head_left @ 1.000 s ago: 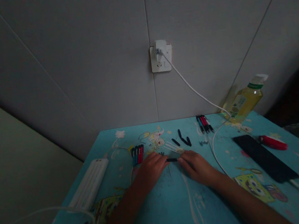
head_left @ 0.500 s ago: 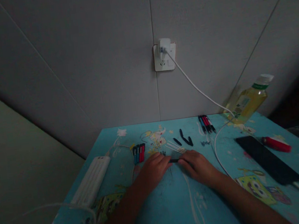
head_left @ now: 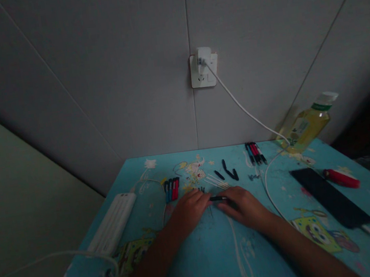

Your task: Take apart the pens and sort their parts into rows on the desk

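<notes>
A: What is the left hand (head_left: 191,207) doing?

B: Its grip is pinching the left end of a short, slim black tube (head_left: 217,198), thumb and fingers drawn together.

A: And the right hand (head_left: 245,205)?

B: It is curving over the tube's right end, the thumb sitting low and a little apart from the forefinger. That end is disappearing among the fingers, so I cannot tell whether this grip is clasping it.

A: So where is the tube?

B: It is bridging the gap between the two hands, almost level, over the middle of a turquoise, cartoon-printed worktop (head_left: 207,261).

A: What is lying near them?

B: Several thin, whitish sticks (head_left: 215,181) are slanting just beyond the right hand. Past those, some short black rod-like pieces (head_left: 230,173) are lying loose. A row of blue and red pens with black ends (head_left: 172,190) is lying beyond the left hand, and a second bunch of dark, red and blue pens (head_left: 256,153) is lying at the far edge.

A: And farther right?

B: A flat, black rectangular slab (head_left: 330,197) is lying beside a red, rounded handle-like object (head_left: 341,178). Behind them, a clear plastic bottle of yellow liquid (head_left: 310,125) is standing near the back.
</notes>
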`<act>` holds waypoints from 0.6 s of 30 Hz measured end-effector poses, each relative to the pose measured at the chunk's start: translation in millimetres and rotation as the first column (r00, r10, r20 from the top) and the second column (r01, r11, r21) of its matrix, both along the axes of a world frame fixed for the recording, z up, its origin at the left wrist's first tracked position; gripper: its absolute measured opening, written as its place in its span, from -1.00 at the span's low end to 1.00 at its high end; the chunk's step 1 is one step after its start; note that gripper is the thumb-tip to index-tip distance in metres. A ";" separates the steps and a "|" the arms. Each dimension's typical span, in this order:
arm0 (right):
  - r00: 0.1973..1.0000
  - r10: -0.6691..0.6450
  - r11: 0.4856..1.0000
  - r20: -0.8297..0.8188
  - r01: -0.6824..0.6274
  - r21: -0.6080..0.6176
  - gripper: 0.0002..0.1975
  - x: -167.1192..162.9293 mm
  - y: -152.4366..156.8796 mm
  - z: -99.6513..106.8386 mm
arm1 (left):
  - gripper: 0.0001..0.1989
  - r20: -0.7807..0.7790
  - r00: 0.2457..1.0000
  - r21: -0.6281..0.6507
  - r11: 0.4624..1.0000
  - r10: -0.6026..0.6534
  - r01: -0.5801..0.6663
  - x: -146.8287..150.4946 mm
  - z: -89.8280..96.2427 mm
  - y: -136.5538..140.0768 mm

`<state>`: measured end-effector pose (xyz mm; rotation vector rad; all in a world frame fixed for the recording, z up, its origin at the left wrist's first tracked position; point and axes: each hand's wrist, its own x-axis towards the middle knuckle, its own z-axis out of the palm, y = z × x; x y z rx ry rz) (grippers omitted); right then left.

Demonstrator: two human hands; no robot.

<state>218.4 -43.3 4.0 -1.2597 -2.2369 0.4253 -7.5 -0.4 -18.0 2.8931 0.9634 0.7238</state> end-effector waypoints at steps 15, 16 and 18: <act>0.992 0.032 0.998 0.125 -0.039 0.052 -0.67 -0.5 -1.7 0.2 | -0.82 0.012 0.999 -0.062 0.997 -0.040 0.040 4.9 -0.8 -5.0; 0.990 0.034 0.998 0.137 -0.042 0.056 -0.66 -0.6 -2.1 0.3 | -0.82 0.014 0.999 -0.060 0.997 -0.044 0.045 5.0 -0.9 -5.0; 0.987 0.031 0.997 0.158 -0.042 0.063 -0.63 -1.3 -2.6 0.4 | -0.82 0.013 0.999 -0.071 0.996 -0.050 0.051 4.9 0.1 -5.4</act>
